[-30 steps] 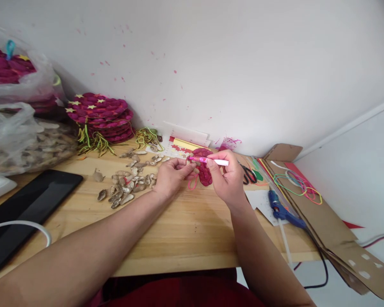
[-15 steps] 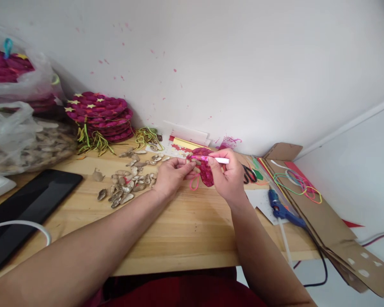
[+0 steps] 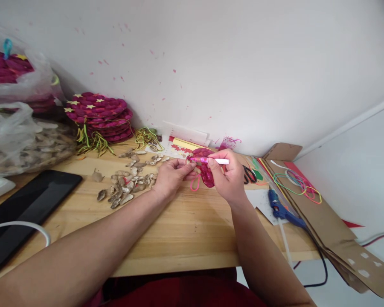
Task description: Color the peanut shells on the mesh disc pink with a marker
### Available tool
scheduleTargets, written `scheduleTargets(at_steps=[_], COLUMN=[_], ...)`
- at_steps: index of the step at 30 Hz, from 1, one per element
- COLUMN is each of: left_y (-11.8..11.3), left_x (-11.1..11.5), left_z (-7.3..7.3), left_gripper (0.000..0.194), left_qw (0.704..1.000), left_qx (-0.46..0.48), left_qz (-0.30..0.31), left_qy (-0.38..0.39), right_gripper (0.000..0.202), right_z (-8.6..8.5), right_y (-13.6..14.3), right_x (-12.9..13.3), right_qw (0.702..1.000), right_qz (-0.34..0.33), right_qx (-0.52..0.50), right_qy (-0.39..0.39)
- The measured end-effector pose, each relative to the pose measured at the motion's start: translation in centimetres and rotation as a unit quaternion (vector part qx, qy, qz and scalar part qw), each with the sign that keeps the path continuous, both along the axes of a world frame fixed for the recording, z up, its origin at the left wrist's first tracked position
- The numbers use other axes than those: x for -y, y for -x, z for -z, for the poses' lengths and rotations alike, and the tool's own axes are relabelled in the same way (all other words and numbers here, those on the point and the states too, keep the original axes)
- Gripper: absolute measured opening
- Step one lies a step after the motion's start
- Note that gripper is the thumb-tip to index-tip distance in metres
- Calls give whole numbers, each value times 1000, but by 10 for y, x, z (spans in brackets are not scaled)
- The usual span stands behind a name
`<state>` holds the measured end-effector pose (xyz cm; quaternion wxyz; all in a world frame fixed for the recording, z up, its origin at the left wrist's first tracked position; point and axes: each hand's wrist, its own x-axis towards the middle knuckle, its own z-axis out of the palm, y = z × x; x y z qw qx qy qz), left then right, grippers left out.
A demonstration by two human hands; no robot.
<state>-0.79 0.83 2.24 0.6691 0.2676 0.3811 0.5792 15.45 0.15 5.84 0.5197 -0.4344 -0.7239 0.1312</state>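
Observation:
My left hand (image 3: 176, 175) is closed on the left edge of a peanut-shell craft piece (image 3: 206, 174), its thumb and fingers pinching there. Most of its visible shells are glossy magenta, while a few by my fingertips look pale. A pink cord loop (image 3: 195, 182) hangs from its near side. Closed around a white marker pen (image 3: 223, 161) with a pink-stained front, my right hand (image 3: 226, 179) points the tip left onto the shells near my left thumb. Part of the piece is hidden behind both hands.
Loose peanut shells (image 3: 128, 183) lie left of my hands. Behind them stands a stack of magenta shell discs (image 3: 102, 117); a bag of shells (image 3: 48, 143) and a black tablet (image 3: 35, 213) are farther left. Scissors (image 3: 250, 174), a blue glue gun (image 3: 284, 209) and cardboard (image 3: 326, 226) sit right.
The marker pen has shifted very slightly downward, its tip still at the shells. Both hands keep their hold and nearly the same place.

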Motion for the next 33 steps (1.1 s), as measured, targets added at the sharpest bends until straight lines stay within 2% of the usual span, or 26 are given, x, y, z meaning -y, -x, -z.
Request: scheduleTargets(at_steps=[7, 12, 17, 22, 28, 33], left_y=[-1, -1, -1, -1, -1, 0], left_x=[-1, 0, 2, 1, 1, 2], left_z=[-1, -2, -3, -4, -5, -5], left_gripper=[26, 26, 27, 25, 24, 27], left_qw=[1000, 1000, 1000, 1000, 1000, 1000], left_qx=[4, -2, 8, 8, 15, 9], left_qz=[-5, 1, 1, 6, 4, 6], left_qy=[4, 6, 13, 11, 18, 16], right_gripper=[11, 13, 12, 12, 12, 16], right_z=[0, 0, -1, 0, -2, 0], right_y=[-1, -1, -1, -1, -2, -2], right_x=[-1, -1, -1, 0, -1, -1], right_qw=[1000, 1000, 1000, 1000, 999, 1000], right_qz=[18, -4, 28, 0, 38, 14], right_qx=[-7, -18, -5, 3, 2, -9], right_qy=[-3, 24, -9, 12, -11, 18])
